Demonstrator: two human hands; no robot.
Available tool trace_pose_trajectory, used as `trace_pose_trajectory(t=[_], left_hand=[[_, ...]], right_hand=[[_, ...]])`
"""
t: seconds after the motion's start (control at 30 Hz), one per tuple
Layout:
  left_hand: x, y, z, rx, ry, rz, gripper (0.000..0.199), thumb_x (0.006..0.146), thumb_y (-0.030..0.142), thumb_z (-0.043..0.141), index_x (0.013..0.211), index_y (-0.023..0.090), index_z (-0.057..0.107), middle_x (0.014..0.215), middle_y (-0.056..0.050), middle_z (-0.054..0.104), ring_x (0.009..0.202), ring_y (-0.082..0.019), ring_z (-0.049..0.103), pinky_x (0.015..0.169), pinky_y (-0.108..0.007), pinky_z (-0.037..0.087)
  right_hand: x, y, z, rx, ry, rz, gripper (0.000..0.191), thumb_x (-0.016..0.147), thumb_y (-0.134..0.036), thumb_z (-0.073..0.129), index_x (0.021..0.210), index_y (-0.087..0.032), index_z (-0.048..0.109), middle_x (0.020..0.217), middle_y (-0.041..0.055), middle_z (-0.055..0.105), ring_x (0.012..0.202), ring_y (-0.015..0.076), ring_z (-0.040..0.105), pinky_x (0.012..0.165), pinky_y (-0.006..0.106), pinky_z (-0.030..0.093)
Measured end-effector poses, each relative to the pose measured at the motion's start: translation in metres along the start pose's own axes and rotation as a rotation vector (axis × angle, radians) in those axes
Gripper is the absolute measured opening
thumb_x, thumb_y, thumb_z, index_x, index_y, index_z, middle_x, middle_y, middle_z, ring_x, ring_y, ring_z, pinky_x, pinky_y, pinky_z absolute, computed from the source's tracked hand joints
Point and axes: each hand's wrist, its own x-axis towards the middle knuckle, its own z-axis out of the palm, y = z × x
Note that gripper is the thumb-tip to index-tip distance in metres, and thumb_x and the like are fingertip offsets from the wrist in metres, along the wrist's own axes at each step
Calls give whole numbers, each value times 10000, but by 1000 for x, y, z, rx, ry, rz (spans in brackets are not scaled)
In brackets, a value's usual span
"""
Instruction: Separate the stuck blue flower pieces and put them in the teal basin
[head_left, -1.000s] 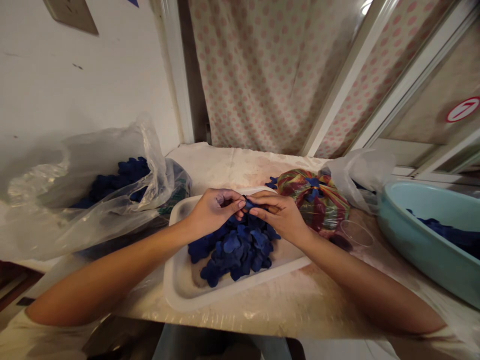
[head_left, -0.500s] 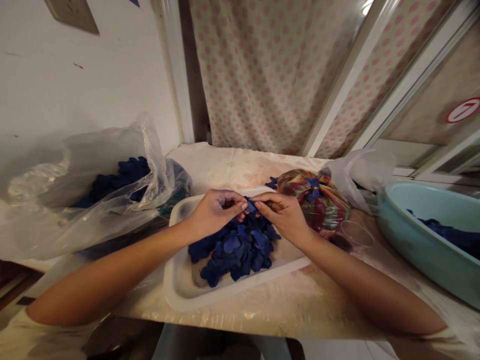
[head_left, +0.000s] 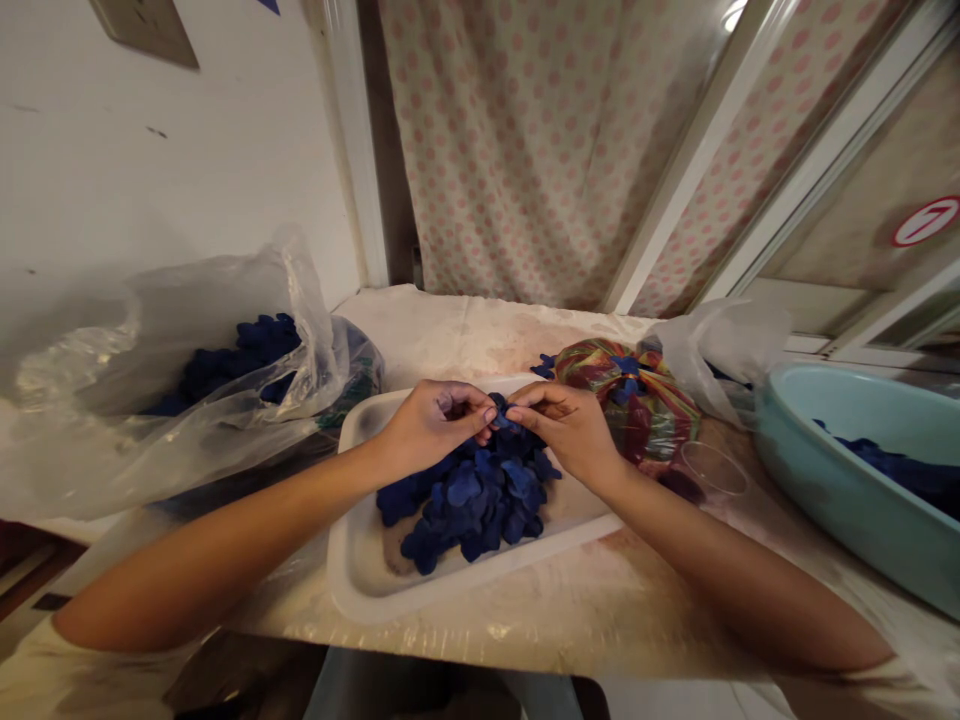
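Note:
A small dark blue petal piece [head_left: 501,408] is pinched between both hands above a white tray. My left hand [head_left: 442,425] grips its left side with thumb and fingertips. From the right, my right hand [head_left: 564,425] holds the other side between thumb and index finger. Below them a heap of blue flower-shaped pieces [head_left: 476,500] lies in the white tray [head_left: 405,597]. The exact shape of the held piece is partly hidden by the fingertips.
On the left stands a clear plastic bag [head_left: 225,440] with blue pieces inside. Behind the tray's right side sits a striped bundle [head_left: 660,410] topped with blue pieces. A light blue basin [head_left: 832,480] with blue pieces is at the right, near a clear round lid [head_left: 716,468].
The held blue piece has turned and its dark rounded part now stands up between the fingertips. My right fingers have shifted slightly to the right.

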Motion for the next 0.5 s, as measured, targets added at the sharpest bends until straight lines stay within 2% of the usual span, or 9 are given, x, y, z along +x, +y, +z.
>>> trace_pose_trajectory(t=[0.13, 0.33, 0.5], left_hand=[[0, 1, 0, -11, 17, 22, 103, 749, 203, 607, 687, 122, 620, 542, 20, 596, 499, -68, 556, 526, -170, 477], [0, 2, 0, -19, 33, 46, 100, 758, 161, 585, 670, 118, 608, 531, 24, 591, 490, -55, 547, 510, -151, 462], [1, 1, 0, -20, 41, 42, 98, 755, 171, 588, 677, 115, 608, 545, 19, 594, 497, -61, 551, 513, -160, 465]], right_hand=[[3, 1, 0, 124, 34, -4, 218, 625, -380, 756, 602, -201, 633, 680, 0, 652, 661, 128, 577, 640, 272, 465], [6, 5, -2, 383, 51, 241, 330, 577, -431, 778, 554, -186, 559, 574, -49, 525, 544, 77, 459, 552, 229, 388], [6, 5, -3, 458, 8, 333, 374, 599, -451, 760, 576, -192, 491, 590, -49, 507, 550, 87, 459, 588, 250, 415]])
